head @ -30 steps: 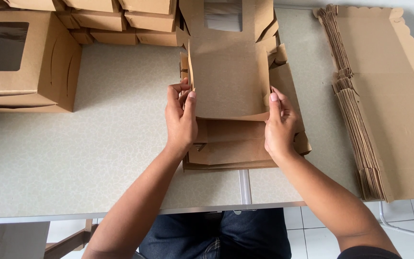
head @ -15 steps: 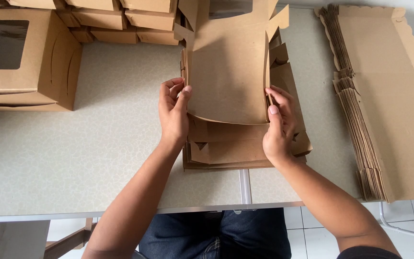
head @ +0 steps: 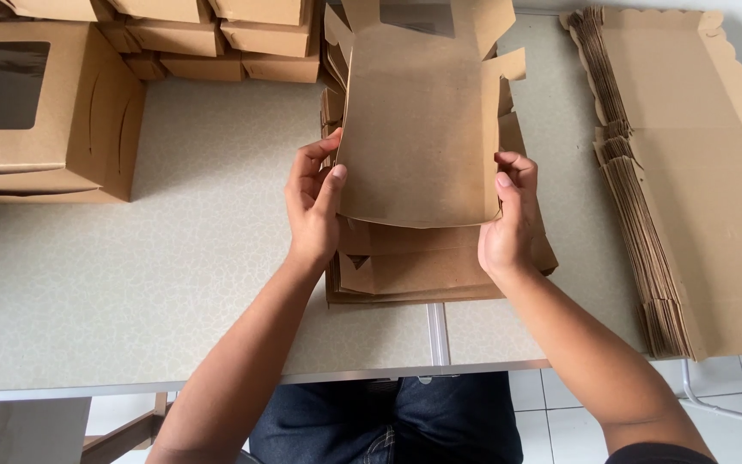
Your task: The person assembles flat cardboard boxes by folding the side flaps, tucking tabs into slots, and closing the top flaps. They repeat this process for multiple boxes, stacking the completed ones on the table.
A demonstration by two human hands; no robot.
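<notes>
Brown kraft cardboard, a flat die-cut box blank [head: 422, 129], is lifted in the upper middle of the frame, its sides curling up. The left hand [head: 313, 202] pinches its left edge, fingers [head: 307, 167] curled behind and thumb in front; the right hand [head: 508, 219] grips the right edge the same way. Just beneath lies a pile of flat brown blanks [head: 422, 271] on the pale speckled table [head: 173, 283]. At upper left stands a folded brown box with a window [head: 45, 112], more folded boxes [head: 208, 34] behind it. Right of frame, a thick stack of larger flat cardboard sheets [head: 689, 189].
</notes>
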